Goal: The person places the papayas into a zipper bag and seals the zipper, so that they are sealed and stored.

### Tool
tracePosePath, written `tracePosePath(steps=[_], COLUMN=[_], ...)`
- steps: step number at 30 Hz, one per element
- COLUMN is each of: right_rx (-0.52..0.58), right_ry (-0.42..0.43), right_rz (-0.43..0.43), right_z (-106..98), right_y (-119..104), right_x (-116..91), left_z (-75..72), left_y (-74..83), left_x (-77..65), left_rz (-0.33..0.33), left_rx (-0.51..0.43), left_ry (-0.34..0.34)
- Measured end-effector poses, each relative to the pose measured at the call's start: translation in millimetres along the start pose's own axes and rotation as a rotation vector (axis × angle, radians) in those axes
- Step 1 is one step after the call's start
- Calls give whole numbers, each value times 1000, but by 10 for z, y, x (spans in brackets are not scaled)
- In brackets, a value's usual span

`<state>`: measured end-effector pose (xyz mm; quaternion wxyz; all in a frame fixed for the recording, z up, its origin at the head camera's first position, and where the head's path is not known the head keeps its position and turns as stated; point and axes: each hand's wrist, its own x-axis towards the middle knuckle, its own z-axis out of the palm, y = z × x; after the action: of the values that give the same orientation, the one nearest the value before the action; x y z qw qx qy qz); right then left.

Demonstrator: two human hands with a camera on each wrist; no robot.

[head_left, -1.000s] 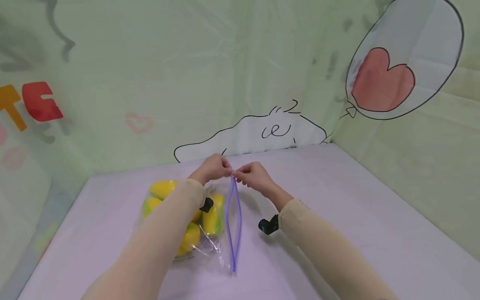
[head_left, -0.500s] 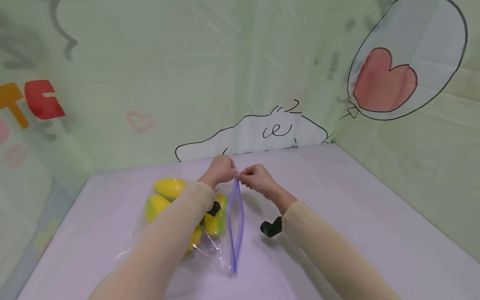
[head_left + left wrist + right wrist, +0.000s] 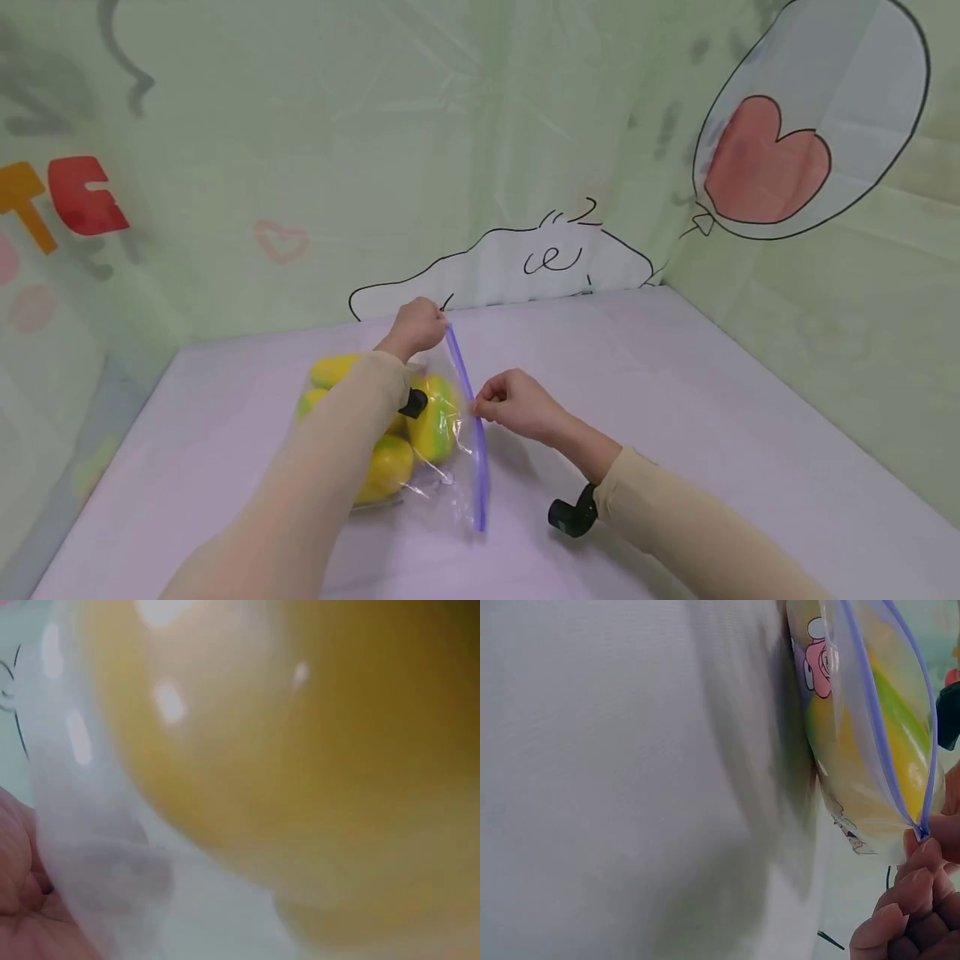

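A clear zip bag with a purple seal strip lies on its side, filled with several yellow-and-green mangoes. My left hand grips the bag's far top corner. Lower along the strip, my right hand pinches the seal between thumb and forefinger. The right wrist view shows the strip's two edges spread apart below a pinched corner, with fingers around that end. In the left wrist view a blurred mango behind plastic fills most of the frame. My left forearm hides part of the bag.
The bag lies on a pale lilac table. Behind it hangs a light green cloth wall with printed drawings. A small black camera hangs below my right wrist, another at my left.
My right hand has slid toward me along the seal, away from my left hand. My left hand has drawn slightly left and up. The strip's edges, parted before, now lie together in the head view.
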<state>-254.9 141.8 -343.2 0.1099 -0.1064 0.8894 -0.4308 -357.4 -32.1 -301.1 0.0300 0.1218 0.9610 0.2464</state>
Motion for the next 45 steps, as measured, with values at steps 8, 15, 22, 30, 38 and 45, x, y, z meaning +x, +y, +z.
tracePosePath(steps=[8, 15, 22, 30, 38, 45], right_rx=[116, 94, 88, 67, 69, 33], right_ry=[-36, 28, 57, 11, 4, 22], right_rz=[57, 83, 67, 49, 61, 36], right_z=[-40, -5, 17, -23, -72, -114], right_y=[77, 179, 165, 85, 52, 51], right_x=[-143, -142, -206, -415, -592, -684], left_z=[73, 90, 130, 161, 172, 105], left_y=[141, 188, 208, 301, 416, 476], left_x=[-71, -98, -93, -125, -128, -172], left_rz=[-9, -42, -28, -11, 18, 29], left_rx=[-55, -105, -79, -30, 56, 36], left_ry=[11, 18, 43, 79, 90, 18])
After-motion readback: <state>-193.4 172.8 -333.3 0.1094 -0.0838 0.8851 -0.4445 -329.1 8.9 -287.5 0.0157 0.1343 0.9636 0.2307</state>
